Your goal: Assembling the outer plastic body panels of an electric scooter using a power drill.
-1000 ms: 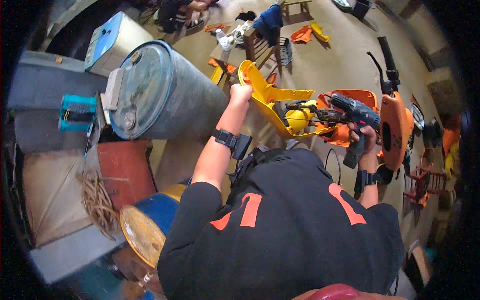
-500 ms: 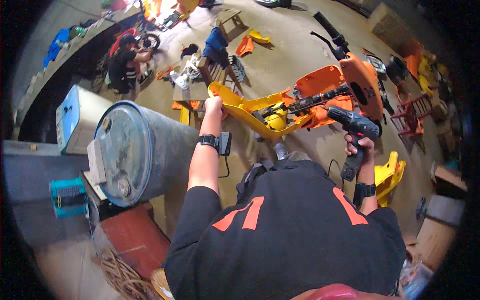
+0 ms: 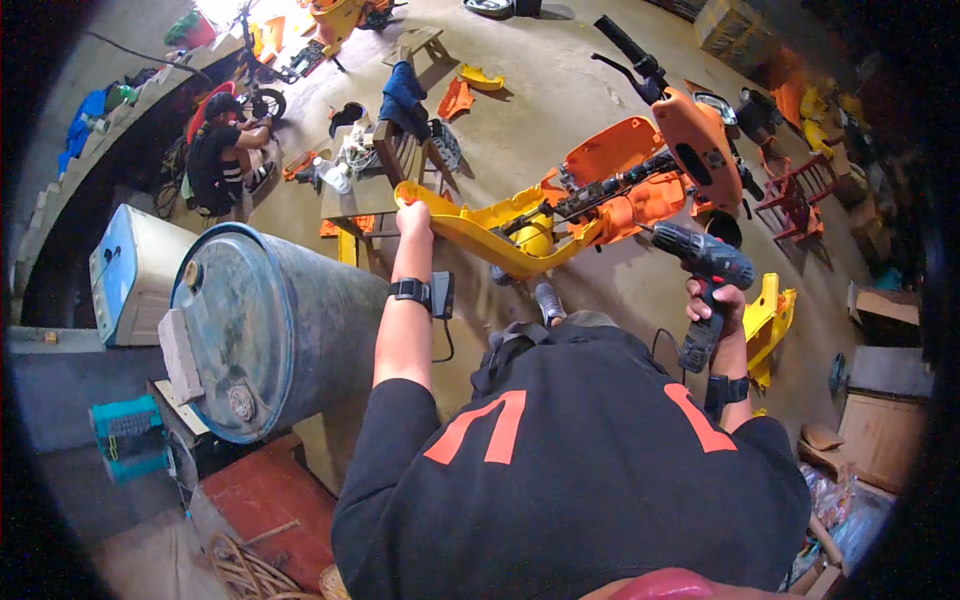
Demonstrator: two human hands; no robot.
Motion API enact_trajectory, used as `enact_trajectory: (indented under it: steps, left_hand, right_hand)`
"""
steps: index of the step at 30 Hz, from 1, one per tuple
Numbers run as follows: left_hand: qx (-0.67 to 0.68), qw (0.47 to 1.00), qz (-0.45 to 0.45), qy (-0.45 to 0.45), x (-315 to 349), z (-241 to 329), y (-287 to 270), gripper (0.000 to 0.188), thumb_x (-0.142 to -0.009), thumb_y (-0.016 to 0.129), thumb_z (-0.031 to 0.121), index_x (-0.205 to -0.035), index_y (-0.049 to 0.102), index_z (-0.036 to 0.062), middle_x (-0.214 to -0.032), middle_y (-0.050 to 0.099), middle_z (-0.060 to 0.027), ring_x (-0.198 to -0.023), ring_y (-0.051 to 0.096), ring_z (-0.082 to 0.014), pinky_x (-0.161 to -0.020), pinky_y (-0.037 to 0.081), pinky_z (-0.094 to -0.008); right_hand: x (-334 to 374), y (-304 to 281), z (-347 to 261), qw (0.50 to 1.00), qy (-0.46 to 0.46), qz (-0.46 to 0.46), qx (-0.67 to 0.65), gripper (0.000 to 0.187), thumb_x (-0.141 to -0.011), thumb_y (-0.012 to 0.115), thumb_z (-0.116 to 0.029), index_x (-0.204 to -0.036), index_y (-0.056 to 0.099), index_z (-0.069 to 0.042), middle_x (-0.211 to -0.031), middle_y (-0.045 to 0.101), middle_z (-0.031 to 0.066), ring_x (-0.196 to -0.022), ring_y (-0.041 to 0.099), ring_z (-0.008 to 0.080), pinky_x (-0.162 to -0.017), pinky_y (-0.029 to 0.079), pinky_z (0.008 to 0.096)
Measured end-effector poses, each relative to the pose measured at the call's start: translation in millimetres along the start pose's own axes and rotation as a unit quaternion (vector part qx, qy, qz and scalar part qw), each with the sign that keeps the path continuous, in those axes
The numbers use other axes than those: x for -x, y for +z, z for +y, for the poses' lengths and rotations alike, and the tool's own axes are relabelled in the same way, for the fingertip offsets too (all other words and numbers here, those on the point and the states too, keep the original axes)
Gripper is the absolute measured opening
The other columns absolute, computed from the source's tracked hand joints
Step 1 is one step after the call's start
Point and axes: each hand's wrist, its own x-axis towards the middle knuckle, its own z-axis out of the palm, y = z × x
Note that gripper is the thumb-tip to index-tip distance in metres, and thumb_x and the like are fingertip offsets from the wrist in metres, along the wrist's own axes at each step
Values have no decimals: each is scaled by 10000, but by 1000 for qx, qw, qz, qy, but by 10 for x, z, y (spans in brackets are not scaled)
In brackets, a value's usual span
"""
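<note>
Left hand (image 3: 413, 222) grips yellow panel (image 3: 470, 235); right hand (image 3: 712, 300) holds drill (image 3: 705, 275)

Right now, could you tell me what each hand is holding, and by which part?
The left hand grips the yellow body panel at its end edge; the right hand holds the cordless drill by its handle.

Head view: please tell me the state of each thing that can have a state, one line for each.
Left hand: closed on the rear edge of the yellow panel.
Right hand: closed on the drill's grip.
Cordless drill: held up, tip toward the scooter frame.
Yellow panel: on the scooter, held.
Orange scooter: partly stripped, frame exposed.
Blue drum: lying on its side.
</note>
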Motion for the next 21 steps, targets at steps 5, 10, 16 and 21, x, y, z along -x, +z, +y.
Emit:
enact_trajectory:
  steps: [5,10,16,21]
  left_hand:
    - [7,999,6,-40,254,47,-61,380,-813,552,102,-1149,593,-71,-1107,639,-184,-986,648,-272,-838,513,-364]
    - [55,998,-21,-22,586,128,-172,411,-823,558,124,-1172,529,-92,-1119,611,-202,-967,638,-309,-836,510,-391]
    - [126,956,34,262,1803,285,-6,276,-912,490,108,-1136,532,-49,-1082,592,-145,-1013,569,-225,-908,441,-340]
    - [260,830,-442,218,2984,621,160,392,-1022,346,289,-1150,528,-34,-1124,618,-163,-1061,587,-238,-970,429,-366]
  right_hand:
    - [-12,-139,34,998,39,-17,-41,828,-676,601,-102,-1421,284,-276,-1014,560,196,-504,536,190,-563,509,381]
    - [-21,225,68,1000,-5,-16,8,804,-672,608,-108,-1406,280,-88,-971,570,179,-517,562,197,-582,510,381]
    - [62,338,-29,999,13,-38,24,778,-649,621,-104,-1341,303,58,-927,578,171,-526,584,206,-589,522,396]
    - [0,629,-52,994,22,-66,78,742,-611,630,-110,-1285,366,51,-892,585,162,-475,559,200,-584,528,378]
